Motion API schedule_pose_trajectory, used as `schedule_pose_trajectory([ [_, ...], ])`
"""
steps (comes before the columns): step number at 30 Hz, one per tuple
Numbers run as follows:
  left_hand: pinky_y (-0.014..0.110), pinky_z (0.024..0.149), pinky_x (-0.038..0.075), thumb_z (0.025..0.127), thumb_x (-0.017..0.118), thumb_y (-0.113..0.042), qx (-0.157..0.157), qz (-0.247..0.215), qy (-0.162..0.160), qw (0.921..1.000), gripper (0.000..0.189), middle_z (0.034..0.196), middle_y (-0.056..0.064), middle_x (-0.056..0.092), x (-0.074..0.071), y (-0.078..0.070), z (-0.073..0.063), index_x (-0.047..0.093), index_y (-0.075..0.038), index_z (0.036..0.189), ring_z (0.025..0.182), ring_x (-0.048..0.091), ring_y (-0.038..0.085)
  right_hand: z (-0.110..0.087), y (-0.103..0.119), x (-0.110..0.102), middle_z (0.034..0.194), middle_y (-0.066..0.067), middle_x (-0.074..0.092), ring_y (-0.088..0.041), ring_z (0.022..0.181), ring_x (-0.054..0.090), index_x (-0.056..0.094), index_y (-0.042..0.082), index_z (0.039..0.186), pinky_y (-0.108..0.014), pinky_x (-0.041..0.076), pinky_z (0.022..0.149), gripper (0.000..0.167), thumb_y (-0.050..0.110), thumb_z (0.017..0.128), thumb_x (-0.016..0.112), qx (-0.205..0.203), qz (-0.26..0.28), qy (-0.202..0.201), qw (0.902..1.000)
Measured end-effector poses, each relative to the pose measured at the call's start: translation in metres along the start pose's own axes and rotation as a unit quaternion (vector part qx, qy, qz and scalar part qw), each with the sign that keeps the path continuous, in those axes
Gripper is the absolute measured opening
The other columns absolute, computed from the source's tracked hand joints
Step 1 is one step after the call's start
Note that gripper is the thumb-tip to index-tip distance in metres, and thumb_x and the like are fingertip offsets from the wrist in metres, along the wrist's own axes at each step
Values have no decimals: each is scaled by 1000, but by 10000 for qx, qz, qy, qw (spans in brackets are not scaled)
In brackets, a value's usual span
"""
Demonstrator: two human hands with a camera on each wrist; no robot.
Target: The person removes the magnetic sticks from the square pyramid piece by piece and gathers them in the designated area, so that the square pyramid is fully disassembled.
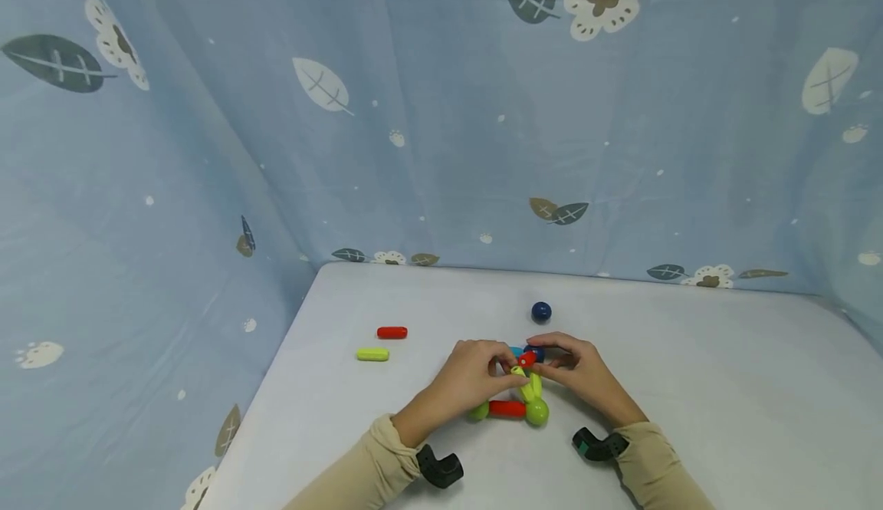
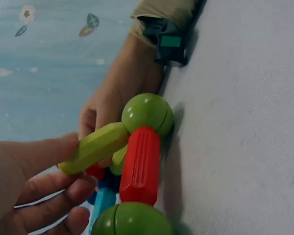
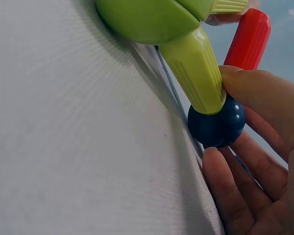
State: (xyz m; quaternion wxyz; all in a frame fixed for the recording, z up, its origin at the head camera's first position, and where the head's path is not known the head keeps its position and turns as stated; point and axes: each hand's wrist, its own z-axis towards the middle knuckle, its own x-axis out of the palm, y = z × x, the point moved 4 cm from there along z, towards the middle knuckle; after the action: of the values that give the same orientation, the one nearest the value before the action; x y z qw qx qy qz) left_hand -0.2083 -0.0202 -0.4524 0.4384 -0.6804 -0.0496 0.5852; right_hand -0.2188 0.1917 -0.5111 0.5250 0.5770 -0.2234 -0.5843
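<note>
A small frame of ribbed rods and balls lies on the table. In the left wrist view, a red rod (image 2: 140,166) joins two green balls, one nearer ball (image 2: 132,220) and one farther ball (image 2: 147,115). My left hand (image 1: 476,372) pinches the end of a yellow-green rod (image 2: 95,147) that slants up from the farther ball. With thumb and fingers my right hand (image 1: 579,368) grips a dark blue ball (image 3: 216,122), where a second yellow-green rod (image 3: 198,73) ends. From that ball another red rod (image 3: 249,39) rises. A light blue rod (image 2: 103,205) sits partly hidden behind the left fingers.
Toward the back of the white table (image 1: 690,380) lies a loose dark blue ball (image 1: 541,311). Off to the left are a loose red rod (image 1: 392,333) and a yellow-green rod (image 1: 372,354). Patterned blue cloth (image 1: 441,149) hangs behind and at the sides.
</note>
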Motion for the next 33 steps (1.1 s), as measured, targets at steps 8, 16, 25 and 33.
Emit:
schedule_pose_trajectory([
  [8,16,66,46,89,83,-36,69,-416,575,9975,21,87,-12,73,-2,-2,-2,71,-19,96,69,55,-4,-3,-2,0,128,-10,70,1,104,65,71,10,127,-25,59,81,36,12,92,78,-39,62,-52,10000],
  [16,15,68,43,86,85,-39,440,159,719,9963,28,82,-13,70,11,-6,-5,71,-20,102,65,53,-7,-2,-3,3,128,-10,71,2,106,65,71,10,126,-24,59,81,35,13,92,79,-32,110,-55,9999],
  [25,22,75,35,86,82,-45,536,562,393,9962,27,79,-19,65,21,-10,-8,71,-26,102,69,49,-7,1,-1,-1,128,-8,71,3,108,63,72,14,125,-25,59,82,35,14,92,79,-58,-96,5,9999],
  [33,29,84,36,89,79,-44,731,619,489,9942,22,98,-21,74,26,-9,-8,80,-28,105,87,57,-8,2,1,0,128,-8,71,3,107,63,71,11,126,-25,59,81,36,15,91,80,-28,-132,17,9999],
])
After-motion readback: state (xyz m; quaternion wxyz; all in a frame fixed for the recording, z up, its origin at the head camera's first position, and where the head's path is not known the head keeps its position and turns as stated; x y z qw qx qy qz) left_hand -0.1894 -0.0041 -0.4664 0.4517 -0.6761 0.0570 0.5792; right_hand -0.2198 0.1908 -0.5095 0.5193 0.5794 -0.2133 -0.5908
